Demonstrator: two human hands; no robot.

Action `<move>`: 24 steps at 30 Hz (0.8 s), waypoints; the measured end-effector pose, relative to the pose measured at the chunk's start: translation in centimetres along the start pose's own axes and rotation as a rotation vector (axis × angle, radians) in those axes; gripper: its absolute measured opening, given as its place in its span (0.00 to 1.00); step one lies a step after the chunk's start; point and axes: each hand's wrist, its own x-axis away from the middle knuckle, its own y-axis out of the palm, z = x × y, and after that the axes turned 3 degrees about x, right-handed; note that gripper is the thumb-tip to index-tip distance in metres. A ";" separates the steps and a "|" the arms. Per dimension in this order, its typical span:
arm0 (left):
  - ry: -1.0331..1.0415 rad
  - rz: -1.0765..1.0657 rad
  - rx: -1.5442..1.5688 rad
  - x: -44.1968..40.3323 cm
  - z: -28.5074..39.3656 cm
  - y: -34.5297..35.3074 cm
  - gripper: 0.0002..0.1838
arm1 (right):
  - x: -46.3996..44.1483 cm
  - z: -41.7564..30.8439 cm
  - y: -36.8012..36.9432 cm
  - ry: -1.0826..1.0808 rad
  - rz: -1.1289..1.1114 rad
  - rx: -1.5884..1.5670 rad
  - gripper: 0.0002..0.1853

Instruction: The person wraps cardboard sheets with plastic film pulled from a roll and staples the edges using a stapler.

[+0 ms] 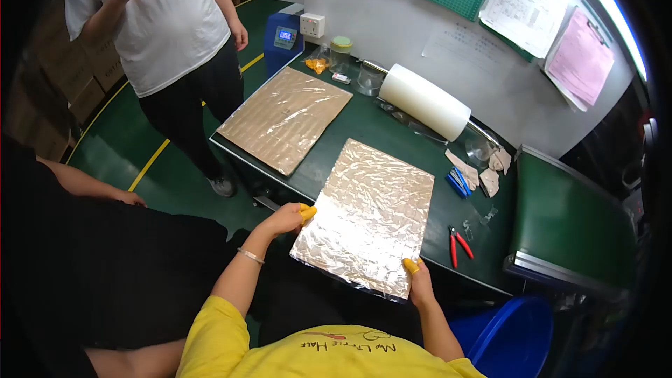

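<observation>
A flat rectangular panel (367,213) with a crinkled, shiny clear-film surface is held tilted at the table's front edge. My left hand (285,218), wearing yellow finger covers, grips its left edge. On the lower right corner, my right hand (418,281) pinches the panel, a yellow cover on its thumb. The fingers beneath the panel are hidden. Left of it on the table lies a brown cardboard sheet (280,122) under clear film.
On the green table (378,122) are a white film roll (425,101) on a rod, red-handled cutters (458,246), a blue stapler-like tool (458,182) and torn scraps (490,182). A conveyor (577,217) adjoins right; a blue bin (514,339) stands below. Two people (171,28) are at left.
</observation>
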 end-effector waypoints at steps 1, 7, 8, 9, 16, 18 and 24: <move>0.008 0.019 -0.029 -0.5 -0.3 1.2 0.15 | 0.5 -0.2 -0.7 -0.008 0.002 0.072 0.16; 0.163 0.374 0.112 -2.7 -2.3 6.8 0.17 | 1.7 -2.6 -1.6 -0.268 0.058 0.216 0.18; 0.205 0.407 0.182 -2.6 -2.0 6.9 0.17 | 1.6 -3.1 -1.6 -0.302 0.047 0.235 0.19; 0.247 0.443 0.254 -2.5 -1.8 6.7 0.17 | 1.7 -4.1 -1.0 -0.318 0.030 0.244 0.19; 0.304 0.521 0.164 -3.7 5.2 -4.7 0.15 | -5.6 -9.4 7.4 -0.425 -0.166 0.223 0.19; 0.273 0.654 -0.035 -5.4 6.6 -10.6 0.15 | -9.5 -10.1 11.8 -0.464 -0.217 0.290 0.19; 0.201 0.986 -0.402 -10.6 9.0 -24.4 0.16 | -21.4 -7.6 24.1 -0.470 -0.299 0.314 0.18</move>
